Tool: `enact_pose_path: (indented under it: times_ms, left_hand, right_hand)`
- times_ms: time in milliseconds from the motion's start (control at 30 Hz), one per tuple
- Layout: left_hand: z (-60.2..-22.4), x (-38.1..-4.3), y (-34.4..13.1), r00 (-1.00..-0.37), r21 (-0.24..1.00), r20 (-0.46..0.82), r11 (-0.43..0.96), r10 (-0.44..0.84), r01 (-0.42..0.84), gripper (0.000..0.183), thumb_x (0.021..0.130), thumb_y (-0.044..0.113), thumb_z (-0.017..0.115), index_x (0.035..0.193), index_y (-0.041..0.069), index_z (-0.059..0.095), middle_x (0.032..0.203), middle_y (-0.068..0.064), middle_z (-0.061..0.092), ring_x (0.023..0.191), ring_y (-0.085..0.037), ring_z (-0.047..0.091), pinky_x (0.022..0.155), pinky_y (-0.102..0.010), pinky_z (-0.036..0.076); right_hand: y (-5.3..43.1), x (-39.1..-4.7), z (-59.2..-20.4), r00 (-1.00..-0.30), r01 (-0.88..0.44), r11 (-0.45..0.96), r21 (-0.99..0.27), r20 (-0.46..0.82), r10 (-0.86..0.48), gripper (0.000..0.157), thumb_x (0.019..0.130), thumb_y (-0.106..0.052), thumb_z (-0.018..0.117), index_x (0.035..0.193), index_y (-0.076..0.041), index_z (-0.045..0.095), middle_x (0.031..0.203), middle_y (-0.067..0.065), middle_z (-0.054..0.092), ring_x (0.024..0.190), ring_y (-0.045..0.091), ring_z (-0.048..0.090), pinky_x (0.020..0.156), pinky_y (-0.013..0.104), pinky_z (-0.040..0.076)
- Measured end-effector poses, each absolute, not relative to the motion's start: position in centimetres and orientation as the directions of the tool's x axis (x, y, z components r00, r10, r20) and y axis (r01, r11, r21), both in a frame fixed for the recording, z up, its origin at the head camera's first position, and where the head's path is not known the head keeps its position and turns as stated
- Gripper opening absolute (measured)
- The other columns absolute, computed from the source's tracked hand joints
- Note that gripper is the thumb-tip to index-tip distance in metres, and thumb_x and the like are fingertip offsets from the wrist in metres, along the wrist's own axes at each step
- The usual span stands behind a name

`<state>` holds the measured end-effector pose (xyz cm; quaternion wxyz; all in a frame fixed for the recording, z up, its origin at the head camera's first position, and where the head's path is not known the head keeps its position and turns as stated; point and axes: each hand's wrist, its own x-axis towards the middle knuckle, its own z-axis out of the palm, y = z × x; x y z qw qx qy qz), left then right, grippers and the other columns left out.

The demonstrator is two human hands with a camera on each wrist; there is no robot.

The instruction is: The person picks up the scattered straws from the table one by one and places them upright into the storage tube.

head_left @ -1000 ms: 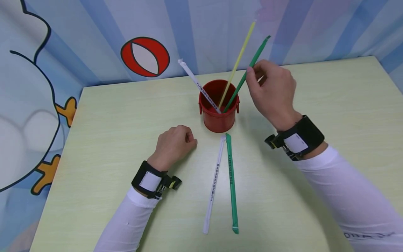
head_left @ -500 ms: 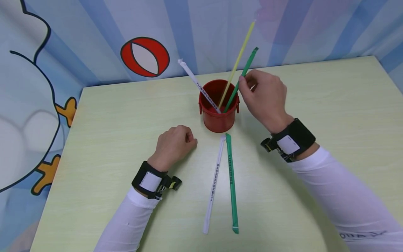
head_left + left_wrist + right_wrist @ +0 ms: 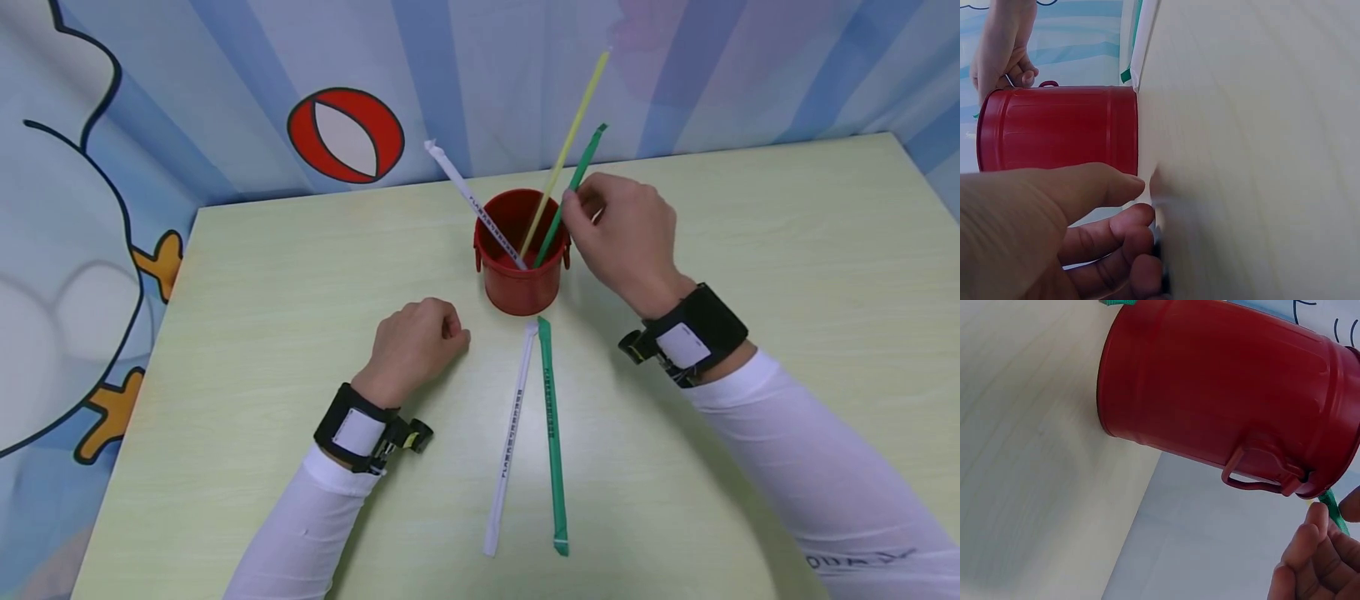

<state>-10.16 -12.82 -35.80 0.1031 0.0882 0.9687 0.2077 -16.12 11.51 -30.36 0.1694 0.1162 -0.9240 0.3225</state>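
On the pale, wood-grained worktop (image 3: 810,250), a round, glossy red bucket (image 3: 521,287) with side loops stands near the far edge. The right hand (image 3: 626,229), poised beside its rim, pinches a wrapped green straw (image 3: 588,158) slanting inside. The left hand (image 3: 416,346) rests toward the left edge, loosely curled, holding nothing. A thin yellow straw (image 3: 574,125) and printed white straw (image 3: 472,200) lean in the bucket; flat white-wrapped (image 3: 512,425) and green-wrapped (image 3: 552,417) straws lie before it.

Three straws (image 3: 476,204) lean in the bucket (image 3: 521,292). Two more straws (image 3: 552,433) lie before it on the table (image 3: 300,275), right of the left hand (image 3: 412,348).
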Motion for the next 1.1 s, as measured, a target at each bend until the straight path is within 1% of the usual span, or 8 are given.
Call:
enact_pose_path:
  times_ms: [200,333,500,633,867,1100]
  left_hand:
    - [-35.8,-10.1,-12.8,-0.963,0.418,-0.163,0.9,0.213,0.128,0.018,0.088,0.02,0.065,0.072,0.013,0.062,0.064,-0.002,0.056,0.061,-0.018,0.051,0.049,-0.03,0.037]
    - [-35.7,-10.1,-12.8,-0.964,0.417,-0.163,0.9,0.212,0.127,0.018,0.088,0.02,0.065,0.072,0.012,0.062,0.064,-0.002,0.056,0.061,-0.018,0.051,0.049,-0.03,0.037]
    - [-35.8,-10.1,-12.8,-0.964,0.419,-0.162,0.899,0.211,0.126,0.018,0.088,0.02,0.065,0.072,0.013,0.062,0.064,-0.002,0.056,0.061,-0.018,0.051,0.049,-0.03,0.037]
    - [-35.8,-10.1,-12.8,-0.962,0.421,-0.168,0.898,0.213,0.126,0.017,0.088,0.02,0.065,0.073,0.013,0.063,0.065,-0.002,0.056,0.061,-0.018,0.051,0.05,-0.03,0.038]
    - [-35.7,-10.1,-12.8,-0.963,0.424,-0.172,0.898,0.207,0.117,0.017,0.088,0.019,0.066,0.073,0.013,0.063,0.065,-0.002,0.057,0.061,-0.018,0.051,0.05,-0.031,0.039]
    - [-35.8,-10.1,-12.8,-0.964,0.429,-0.163,0.895,0.21,0.123,0.017,0.088,0.02,0.066,0.073,0.012,0.063,0.065,-0.002,0.057,0.061,-0.018,0.051,0.05,-0.03,0.038]
  right_hand:
    - [11.7,-16.0,-30.2,-0.923,-0.312,0.769,-0.558,0.371,-0.105,0.035,0.096,-0.03,0.05,0.092,-0.002,0.07,0.079,0.012,0.069,0.066,0.022,0.056,0.057,0.039,0.043]
    - [12.1,-15.7,-30.3,-0.938,-0.289,0.781,-0.553,0.328,-0.114,0.034,0.096,-0.028,0.049,0.093,-0.002,0.07,0.079,0.013,0.068,0.067,0.023,0.056,0.057,0.039,0.044]
    - [13.1,-14.9,-30.7,-0.963,-0.256,0.808,-0.531,0.209,-0.168,0.03,0.094,-0.024,0.049,0.09,-0.003,0.07,0.076,0.012,0.067,0.062,0.024,0.053,0.052,0.039,0.043]
    - [14.2,-14.0,-31.6,-0.972,-0.233,0.822,-0.519,0.095,-0.216,0.026,0.092,-0.021,0.051,0.086,-0.004,0.069,0.069,0.01,0.063,0.058,0.023,0.051,0.048,0.036,0.042]
    - [16.0,-12.6,-33.1,-0.965,-0.198,0.86,-0.471,-0.059,-0.255,0.022,0.09,-0.018,0.054,0.079,-0.004,0.067,0.059,0.007,0.055,0.054,0.022,0.049,0.045,0.034,0.038]
    - [16.7,-12.1,-33.6,-0.938,-0.173,0.887,-0.429,-0.201,-0.281,0.022,0.09,-0.02,0.055,0.08,-0.004,0.067,0.056,0.005,0.051,0.054,0.021,0.047,0.046,0.032,0.035]
